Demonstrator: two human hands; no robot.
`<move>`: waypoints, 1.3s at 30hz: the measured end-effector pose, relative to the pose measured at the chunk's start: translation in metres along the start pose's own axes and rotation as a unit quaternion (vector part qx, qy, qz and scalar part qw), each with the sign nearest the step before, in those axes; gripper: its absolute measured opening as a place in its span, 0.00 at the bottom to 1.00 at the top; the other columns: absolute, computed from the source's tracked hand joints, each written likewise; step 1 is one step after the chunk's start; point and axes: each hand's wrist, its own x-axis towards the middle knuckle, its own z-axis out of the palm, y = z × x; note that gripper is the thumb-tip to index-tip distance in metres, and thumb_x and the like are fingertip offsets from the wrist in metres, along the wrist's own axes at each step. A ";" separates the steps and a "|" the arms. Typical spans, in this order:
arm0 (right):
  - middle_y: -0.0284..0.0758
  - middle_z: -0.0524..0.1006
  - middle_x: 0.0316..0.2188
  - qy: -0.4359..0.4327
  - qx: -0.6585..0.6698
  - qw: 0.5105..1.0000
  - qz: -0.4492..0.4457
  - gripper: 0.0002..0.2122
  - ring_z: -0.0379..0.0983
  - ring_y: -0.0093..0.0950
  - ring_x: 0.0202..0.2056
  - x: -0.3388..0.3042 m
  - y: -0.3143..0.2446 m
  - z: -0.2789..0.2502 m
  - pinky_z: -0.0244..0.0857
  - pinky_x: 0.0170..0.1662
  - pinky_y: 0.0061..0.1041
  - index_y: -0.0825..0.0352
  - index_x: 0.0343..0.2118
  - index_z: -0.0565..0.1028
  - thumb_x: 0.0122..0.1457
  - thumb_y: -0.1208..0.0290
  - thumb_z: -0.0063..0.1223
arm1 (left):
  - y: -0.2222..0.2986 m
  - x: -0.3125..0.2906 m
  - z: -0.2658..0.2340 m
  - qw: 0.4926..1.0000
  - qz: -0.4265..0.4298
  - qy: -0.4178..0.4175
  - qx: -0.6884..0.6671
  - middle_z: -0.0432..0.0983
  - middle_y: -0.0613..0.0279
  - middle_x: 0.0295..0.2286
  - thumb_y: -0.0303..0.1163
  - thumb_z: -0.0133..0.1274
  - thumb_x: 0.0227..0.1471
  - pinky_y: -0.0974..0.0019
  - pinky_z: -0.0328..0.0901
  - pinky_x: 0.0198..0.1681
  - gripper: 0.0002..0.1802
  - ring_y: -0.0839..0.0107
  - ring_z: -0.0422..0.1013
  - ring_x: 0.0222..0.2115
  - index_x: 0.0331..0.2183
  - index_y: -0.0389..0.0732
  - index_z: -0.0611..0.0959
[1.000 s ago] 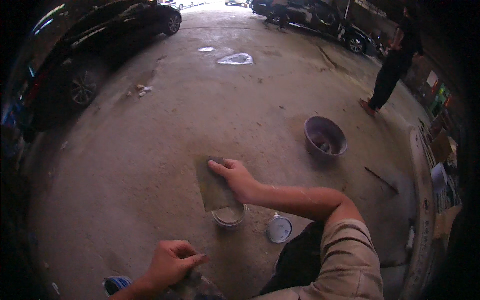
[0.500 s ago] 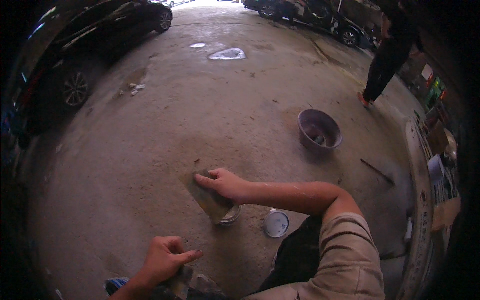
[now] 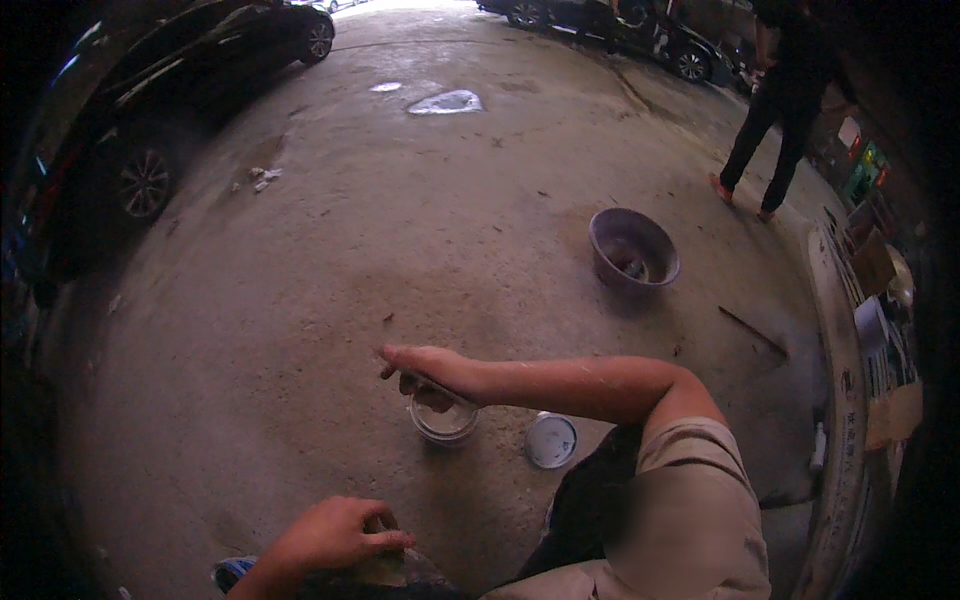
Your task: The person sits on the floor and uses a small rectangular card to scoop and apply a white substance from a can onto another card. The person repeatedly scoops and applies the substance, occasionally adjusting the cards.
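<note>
My right hand (image 3: 435,372) is closed on a thin flat scraper (image 3: 428,383), now seen nearly edge-on. It is over the far rim of an open round tub (image 3: 444,424) on the concrete floor; pale material shows inside. Just right of the tub is a round pale lid (image 3: 551,441) with a metallic rim. At the lower left, my left hand (image 3: 335,538) is curled, thumb pointing right, around a flat yellowish-grey piece (image 3: 385,572) that looks like a second scraper. Much of that piece is hidden by the hand and the dim light.
A purple-grey basin (image 3: 635,250) with something wet inside stands ahead right, near a thin dark stick (image 3: 752,332). Another person (image 3: 775,130) in dark clothes stands beyond. A black car (image 3: 150,120) is at left; cardboard and clutter (image 3: 890,410) line the right edge.
My right hand has turned the scraper from broad face to nearly edge-on, uncovering the tub. My left hand has shifted slightly down and right. The other person's legs have moved apart.
</note>
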 end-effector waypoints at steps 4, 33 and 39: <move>0.28 0.68 0.33 -0.054 -0.054 0.997 -0.007 0.28 0.60 0.18 0.24 0.001 0.005 -0.001 0.53 0.24 0.21 0.60 0.49 0.72 0.62 0.37 0.49 | 0.001 -0.003 0.000 0.999 -0.009 -0.025 0.020 0.82 0.47 0.38 0.59 0.62 0.50 0.55 0.70 0.46 0.31 0.52 0.78 0.41 0.44 0.42 0.85; 0.28 0.67 0.26 0.043 -0.079 0.995 0.038 0.27 0.58 0.19 0.20 0.017 0.021 -0.027 0.54 0.20 0.22 0.60 0.48 0.78 0.66 0.38 0.43 | 0.005 -0.019 -0.006 0.958 0.069 0.175 -0.216 0.80 0.58 0.34 0.30 0.53 0.62 0.64 0.69 0.40 0.10 0.73 0.74 0.34 0.42 0.34 0.77; 0.29 0.68 0.26 0.027 -0.069 0.996 0.039 0.26 0.59 0.21 0.22 0.026 0.029 -0.035 0.54 0.21 0.25 0.59 0.48 0.79 0.66 0.40 0.44 | 0.014 -0.023 -0.010 0.957 0.057 0.179 -0.219 0.80 0.58 0.33 0.31 0.54 0.61 0.64 0.69 0.39 0.10 0.72 0.74 0.34 0.40 0.34 0.78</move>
